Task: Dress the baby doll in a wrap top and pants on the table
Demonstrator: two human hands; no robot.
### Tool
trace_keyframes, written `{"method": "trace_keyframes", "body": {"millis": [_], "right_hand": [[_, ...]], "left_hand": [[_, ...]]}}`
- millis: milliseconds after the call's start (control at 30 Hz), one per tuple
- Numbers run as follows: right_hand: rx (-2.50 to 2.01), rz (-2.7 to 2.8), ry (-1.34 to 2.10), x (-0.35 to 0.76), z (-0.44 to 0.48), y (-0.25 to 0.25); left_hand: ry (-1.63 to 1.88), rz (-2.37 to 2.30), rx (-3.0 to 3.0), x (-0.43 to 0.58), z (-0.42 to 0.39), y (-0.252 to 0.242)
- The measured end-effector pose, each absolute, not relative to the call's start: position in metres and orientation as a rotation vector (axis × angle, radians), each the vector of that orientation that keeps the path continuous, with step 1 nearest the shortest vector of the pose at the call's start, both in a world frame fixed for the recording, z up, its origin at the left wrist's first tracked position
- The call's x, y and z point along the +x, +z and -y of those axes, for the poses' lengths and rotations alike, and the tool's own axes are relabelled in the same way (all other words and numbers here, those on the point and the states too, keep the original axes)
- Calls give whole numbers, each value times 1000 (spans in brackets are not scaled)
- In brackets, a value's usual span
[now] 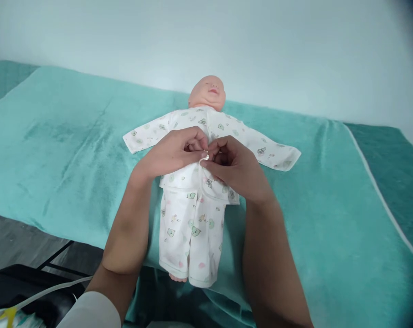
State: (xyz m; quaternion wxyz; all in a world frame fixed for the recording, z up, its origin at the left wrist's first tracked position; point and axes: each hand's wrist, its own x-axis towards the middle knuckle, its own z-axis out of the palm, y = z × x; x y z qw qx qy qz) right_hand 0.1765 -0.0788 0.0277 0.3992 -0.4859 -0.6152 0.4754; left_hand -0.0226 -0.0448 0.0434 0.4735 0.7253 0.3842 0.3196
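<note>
A baby doll (207, 93) lies on its back in a white printed jacket (186, 119) and matching trousers (193, 228). Over the middle of its chest my left hand (179, 150) pinches one front edge of the jacket between thumb and fingers. Facing it, my right hand (235, 164) is closed on the opposite edge, fingertips nearly touching the left ones. Between the thumbs shows a small shiny round button (205, 156). The jacket hangs parted below my hands, and its sleeves spread out to both sides.
A teal plush cover (73, 136) spreads under the doll. Behind it rises a pale wall (206, 41). At the lower left are a black seat-like object (25, 287), a pale cable (52, 288) with a yellow band, and grey floor (15, 241).
</note>
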Motion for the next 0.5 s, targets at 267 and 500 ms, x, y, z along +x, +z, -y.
{"method": "trace_keyframes", "body": {"millis": [267, 500], "right_hand": [[-1144, 1461, 1267, 177, 76, 27], [-1199, 1467, 1241, 175, 78, 26]], "left_hand": [[667, -896, 1765, -34, 45, 47], [702, -938, 1739, -36, 44, 46]]}}
